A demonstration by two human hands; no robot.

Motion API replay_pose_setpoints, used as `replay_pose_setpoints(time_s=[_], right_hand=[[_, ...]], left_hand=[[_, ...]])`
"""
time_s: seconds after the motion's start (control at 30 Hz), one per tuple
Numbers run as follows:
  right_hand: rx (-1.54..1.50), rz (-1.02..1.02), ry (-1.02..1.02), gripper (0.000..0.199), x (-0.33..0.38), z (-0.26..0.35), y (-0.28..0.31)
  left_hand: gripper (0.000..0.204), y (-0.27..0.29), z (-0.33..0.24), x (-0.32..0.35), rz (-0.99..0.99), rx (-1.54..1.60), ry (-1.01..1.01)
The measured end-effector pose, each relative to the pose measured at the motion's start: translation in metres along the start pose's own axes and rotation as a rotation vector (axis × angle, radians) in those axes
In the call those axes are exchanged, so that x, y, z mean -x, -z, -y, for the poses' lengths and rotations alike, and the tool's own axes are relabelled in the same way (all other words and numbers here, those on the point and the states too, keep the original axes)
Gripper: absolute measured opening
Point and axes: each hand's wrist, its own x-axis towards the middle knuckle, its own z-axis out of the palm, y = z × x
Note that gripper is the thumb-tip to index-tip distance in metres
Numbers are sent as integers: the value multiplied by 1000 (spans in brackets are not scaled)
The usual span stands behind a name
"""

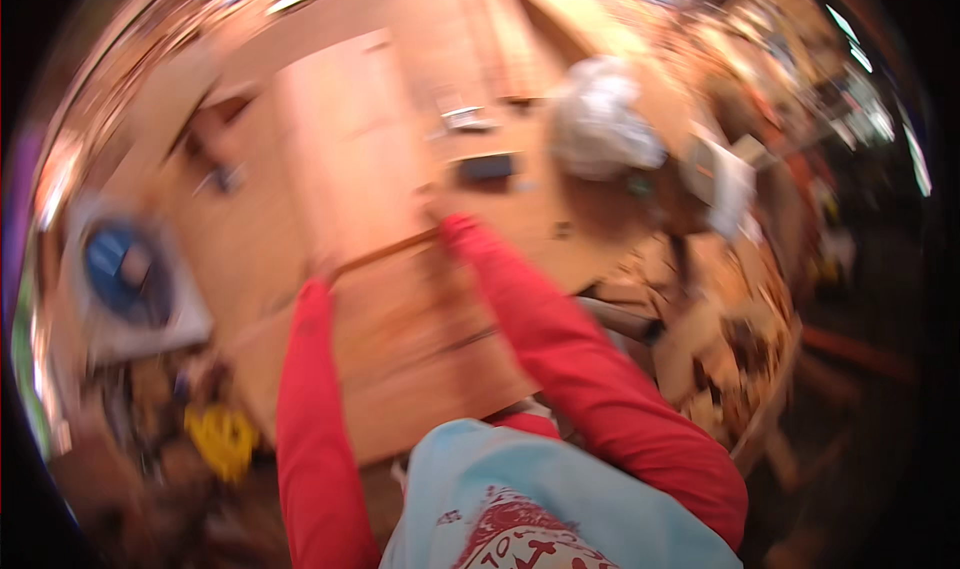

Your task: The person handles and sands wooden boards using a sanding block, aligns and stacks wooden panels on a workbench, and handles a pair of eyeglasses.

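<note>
touching a board (355,149), fingers (432,203) lie beyond a shirt (600,499) bearing red lettering (525,549).

The only view is from the left of two fisheye cameras on the person's head, looking steeply down and forward over the counter (235,254). It sits close above the body: the light-blue shirt (480,459) looms between 5 and 6 o'clock, while the left hand (322,267) lies farther off toward 9, the right hand (432,205) toward 11. Edges curve toward the rim; with such blur, the exact tilt is hard to judge.
</note>
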Motion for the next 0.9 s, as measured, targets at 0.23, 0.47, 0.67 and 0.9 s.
replay_pose_setpoints(time_s=[0.23,0.47,0.67,0.9], right_hand=[[439,-22,-832,60,64,98,-16],[113,139,-628,52,37,88,54],[-1036,0,-549,31,22,156,25],[-1307,162,-552,13,104,198,3]], left_hand=[[57,13,-86,18,420,504,1251],[58,177,-119,-67,95,1535,1499],[40,231,-88,-76,-228,2226,1222],[46,284,-134,-47,-512,2646,1026]])
